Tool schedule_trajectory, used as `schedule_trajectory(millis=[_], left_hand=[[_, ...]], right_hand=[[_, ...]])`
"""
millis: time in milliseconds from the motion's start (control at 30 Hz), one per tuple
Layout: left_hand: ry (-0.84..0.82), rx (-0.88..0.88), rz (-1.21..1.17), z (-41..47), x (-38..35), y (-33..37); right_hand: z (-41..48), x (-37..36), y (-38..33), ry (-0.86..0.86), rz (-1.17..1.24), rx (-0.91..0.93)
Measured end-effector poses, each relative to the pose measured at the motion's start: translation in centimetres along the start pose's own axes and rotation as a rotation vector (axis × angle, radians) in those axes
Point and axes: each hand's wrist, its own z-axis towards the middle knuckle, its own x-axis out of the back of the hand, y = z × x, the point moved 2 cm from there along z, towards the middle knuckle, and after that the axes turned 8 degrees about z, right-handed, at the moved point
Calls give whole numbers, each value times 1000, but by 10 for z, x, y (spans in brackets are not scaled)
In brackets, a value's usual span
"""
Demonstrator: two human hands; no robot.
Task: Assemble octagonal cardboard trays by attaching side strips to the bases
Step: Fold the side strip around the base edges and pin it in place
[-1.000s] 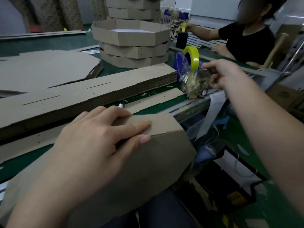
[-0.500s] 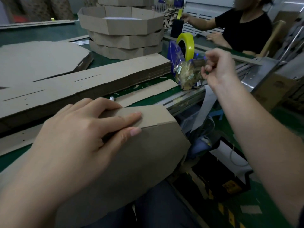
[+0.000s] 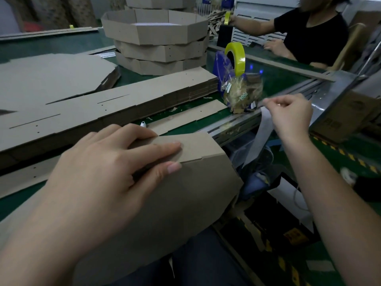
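Observation:
A cardboard octagonal base (image 3: pixel 195 193) leans over the table edge onto my lap, with a side strip (image 3: pixel 198 145) folded along its top edge. My left hand (image 3: pixel 107 174) presses flat on that joint, fingers on the strip and thumb on the base. Just right of the blue tape dispenser with its yellow roll (image 3: pixel 237 56), my right hand (image 3: pixel 288 114) is raised, fingertips pinching a short piece of clear tape that is barely visible.
Flat side strips (image 3: pixel 123 104) are stacked across the table, with flat bases (image 3: pixel 51 79) at left and finished trays (image 3: pixel 156 38) behind. A loose strip (image 3: pixel 191 116) lies near the edge. A bag of scraps (image 3: pixel 243 91) leans on the dispenser. Another person (image 3: pixel 313 36) works at the far right.
My right hand has come away from the dispenser, moving down and toward me with its fingers pinched. My left hand has stayed on the strip and base.

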Motion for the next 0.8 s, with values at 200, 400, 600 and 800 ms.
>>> schedule_trajectory(millis=[200,400,600,800], left_hand=[[22,-8,3,0,1,4],[47,-4,11,-2,2,5],[32,-18,36,-5,4,7],[46,-24,37,-6,3,7]], right_hand=[[-79,4,-67,-362,367,190],[-161,24,-101,-577,826,71],[-204,1,-87,-563,1008,-452],[-211,-3,-91,-526,988,-593]])
